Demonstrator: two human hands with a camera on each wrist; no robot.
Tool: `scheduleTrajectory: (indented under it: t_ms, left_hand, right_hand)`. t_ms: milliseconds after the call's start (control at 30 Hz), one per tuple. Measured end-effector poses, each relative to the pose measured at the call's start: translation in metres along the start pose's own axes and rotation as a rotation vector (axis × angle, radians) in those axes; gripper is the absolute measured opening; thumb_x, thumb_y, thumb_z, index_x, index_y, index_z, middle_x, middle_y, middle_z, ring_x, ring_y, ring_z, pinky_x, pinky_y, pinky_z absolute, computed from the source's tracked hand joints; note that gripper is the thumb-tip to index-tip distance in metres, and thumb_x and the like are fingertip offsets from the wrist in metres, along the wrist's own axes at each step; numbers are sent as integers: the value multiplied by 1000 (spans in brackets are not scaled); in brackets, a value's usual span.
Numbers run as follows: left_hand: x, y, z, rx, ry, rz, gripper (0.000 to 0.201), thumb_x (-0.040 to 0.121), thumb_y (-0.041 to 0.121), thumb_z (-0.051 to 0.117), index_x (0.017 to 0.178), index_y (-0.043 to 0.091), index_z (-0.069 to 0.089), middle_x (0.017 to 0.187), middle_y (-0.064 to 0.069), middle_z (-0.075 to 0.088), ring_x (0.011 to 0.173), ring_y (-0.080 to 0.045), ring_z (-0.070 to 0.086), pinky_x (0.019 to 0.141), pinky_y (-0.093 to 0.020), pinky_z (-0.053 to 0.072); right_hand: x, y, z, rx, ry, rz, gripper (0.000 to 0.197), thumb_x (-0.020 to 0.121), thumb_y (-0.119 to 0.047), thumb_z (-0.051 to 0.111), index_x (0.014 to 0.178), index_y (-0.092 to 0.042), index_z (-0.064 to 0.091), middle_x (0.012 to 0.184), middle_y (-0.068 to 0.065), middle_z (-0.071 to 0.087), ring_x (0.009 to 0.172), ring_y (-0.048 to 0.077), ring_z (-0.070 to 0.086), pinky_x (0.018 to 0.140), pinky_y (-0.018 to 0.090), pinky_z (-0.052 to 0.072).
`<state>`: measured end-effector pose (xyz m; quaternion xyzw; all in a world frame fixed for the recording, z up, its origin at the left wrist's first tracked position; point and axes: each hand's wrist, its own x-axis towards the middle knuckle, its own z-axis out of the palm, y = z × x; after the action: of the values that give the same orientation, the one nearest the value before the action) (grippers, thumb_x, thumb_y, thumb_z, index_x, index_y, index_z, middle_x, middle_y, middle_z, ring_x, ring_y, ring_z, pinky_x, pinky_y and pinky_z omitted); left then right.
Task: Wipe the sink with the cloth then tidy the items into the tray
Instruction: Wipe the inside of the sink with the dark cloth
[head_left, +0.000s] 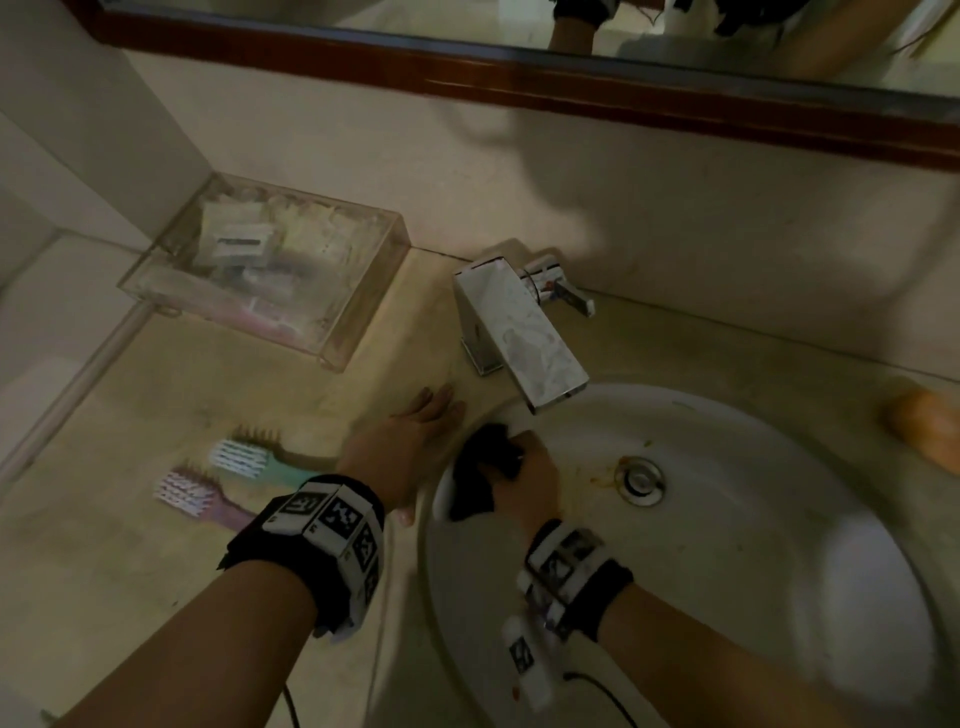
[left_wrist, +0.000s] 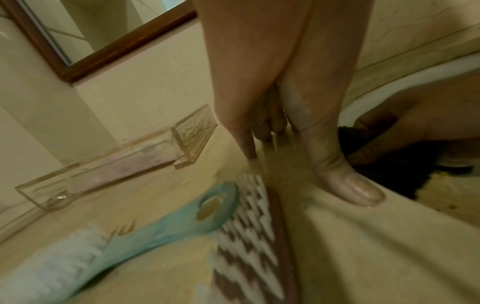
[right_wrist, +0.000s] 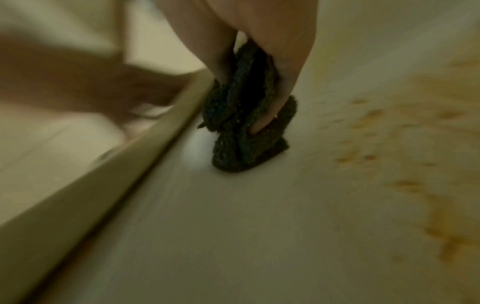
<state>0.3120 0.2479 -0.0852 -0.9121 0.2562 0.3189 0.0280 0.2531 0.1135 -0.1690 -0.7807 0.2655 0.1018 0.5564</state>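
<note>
— Beige stone bench (head_left: 156, 545) under a wood-framed mirror (head_left: 519, 83), dim light. What sits farthest from the fingers on the left?

— A clear acrylic tray (head_left: 358, 317) against the wall, well up and left of the left hand (head_left: 410, 447), with small packets already in it. Nearer, just left of that wrist, lie two hairbrushes: a pink one (head_left: 189, 493) and a teal one (head_left: 249, 457), bristles up, side by side and close together.

— And the left hand itself?

— Flat on the bench at the sink's edge, fingers (left_wrist: 345, 185) straight and spread, holding nothing; it looks like a brace.

— Where is the cloth?

— A dark cloth (head_left: 483, 478) is bunched in the right hand (head_left: 524, 483), pressed to the inner left wall of the white sink (head_left: 779, 597), just below the rim. The right-wrist view shows the fingers (right_wrist: 285, 82) curled into its folds, clenched on it.

— How will it handle?

— Soft, light and nubby, I'd judge; it crumples, so a full-hand bunch with the pad kept under the fingertips should give the most pressure. The glazed bowl looks slick, so the wad may skate.

— What lies right of those fingers?

— Orange-brown stains (right_wrist: 428, 195) spread toward the drain (head_left: 639, 480), so wiping seems far from finished. The chrome faucet (head_left: 519, 332) hangs above, and an orange object (head_left: 930, 431) lies on the bench far right, too blurred to name.

— The brushes later?

— Rigid plastic, light; take them by the handles.
</note>
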Motion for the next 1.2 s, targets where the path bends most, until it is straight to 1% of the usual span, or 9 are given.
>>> scheduleTrajectory:
  t_ms: [100, 200, 267, 400, 633, 833, 1000, 1100, 1200]
  left_hand:
    - [0, 1, -3, 16, -28, 4, 127, 61, 23, 86, 152, 24, -3, 160, 6, -16, 150, -17, -4, 121, -29, 21]
    - [1, 0, -3, 17, -44, -12, 130, 57, 25, 88, 152, 24, -1, 160, 6, -15, 150, -18, -4, 122, -33, 19]
    - [1, -1, -1, -3, -32, -6, 130, 56, 25, 89, 151, 25, 0, 160, 8, -14, 150, -17, -4, 122, -33, 19]
    - [2, -2, 5, -19, 38, 3, 111, 72, 25, 80, 151, 29, 2, 160, 11, -12, 150, -14, -3, 119, -31, 26]
    - [4, -6, 6, -46, 32, 20, 121, 63, 32, 86, 151, 31, 2, 158, 13, -15, 149, -13, -2, 118, -34, 29]
    - [-1, -3, 0, -113, -16, 31, 123, 62, 25, 85, 151, 28, 1, 158, 11, -14, 150, -18, -4, 122, -34, 20]
    - [-1, -2, -3, -163, 13, 75, 90, 86, 14, 65, 151, 25, 3, 160, 4, -14, 150, -22, -3, 123, -35, 16]
    - [0, -4, -2, -178, -20, 79, 99, 81, 18, 71, 151, 24, 1, 159, 4, -15, 149, -21, -4, 122, -38, 16]
    - [1, -5, -1, -158, -17, 75, 103, 78, 23, 75, 151, 25, 2, 159, 4, -14, 150, -23, -1, 122, -39, 18]
  right_hand:
    - [1, -6, 9, -36, 6, -23, 38, 87, -7, 58, 63, -21, 32, 67, -2, 41, 78, 20, 48, 61, 21, 32]
    - [23, -10, -7, 84, 214, 29, 8, 86, -5, 59, 92, -3, 54, 98, 19, 60, 93, 32, 58, 73, 31, 43]
    - [31, -4, -21, 124, 278, 29, 26, 85, -3, 60, 109, 3, 53, 109, 22, 59, 99, 31, 58, 75, 27, 39]
    - [39, 11, -37, 119, 348, 118, 24, 86, -7, 62, 106, -2, 50, 103, 18, 56, 105, 32, 57, 80, 32, 41]
    - [14, 8, -66, 212, 226, 143, 17, 87, -4, 61, 100, 0, 51, 97, 18, 55, 92, 28, 56, 76, 31, 43]
    - [7, 83, -70, 349, 380, 318, 42, 71, -20, 70, 108, -4, 58, 104, 19, 65, 91, 33, 64, 84, 53, 55]
    - [37, 31, -96, 393, 738, 313, 31, 89, 4, 51, 119, 1, 47, 115, 20, 56, 100, 34, 57, 95, 46, 47]
    - [43, 10, -83, 205, 678, 335, 40, 95, -4, 46, 132, 5, 37, 138, 22, 43, 126, 34, 44, 109, 40, 32]
    - [31, -2, -48, 106, 533, 195, 34, 93, -1, 46, 126, 6, 42, 123, 18, 50, 115, 32, 51, 88, 26, 37]
